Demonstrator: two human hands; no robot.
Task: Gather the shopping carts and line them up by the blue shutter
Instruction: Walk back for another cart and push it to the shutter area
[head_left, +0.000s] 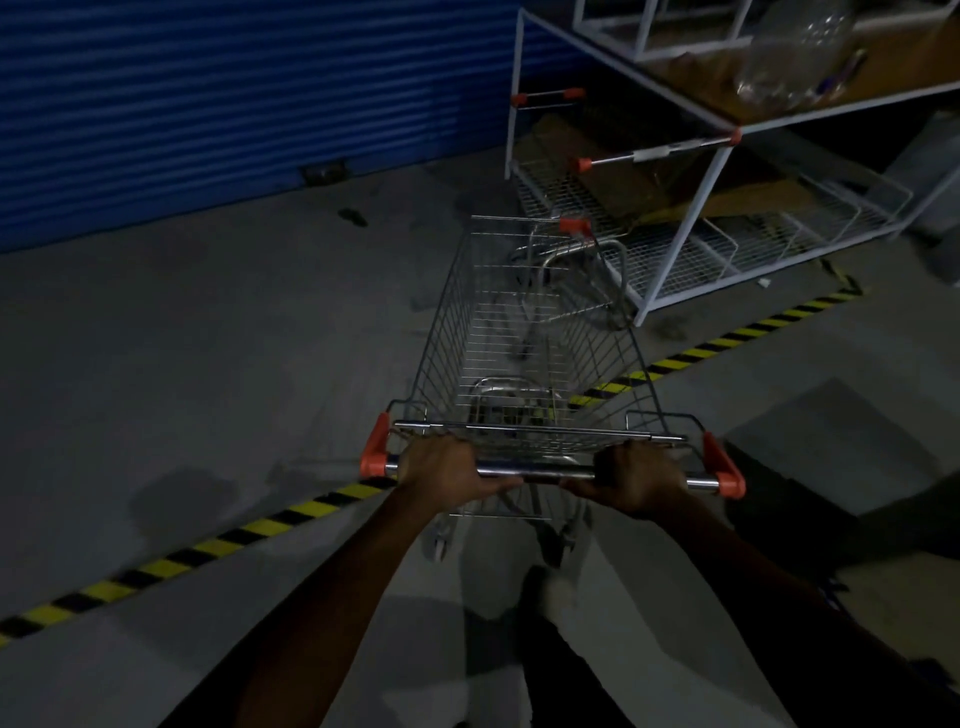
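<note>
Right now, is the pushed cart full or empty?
Empty: the cart holds nothing; floor and striped tape show through its wire basket.

Both arms stretched forward, forearms bare; left hand and right hand knuckles up, fingers curled over cart handle, thumbs pointing toward each other.
</note>
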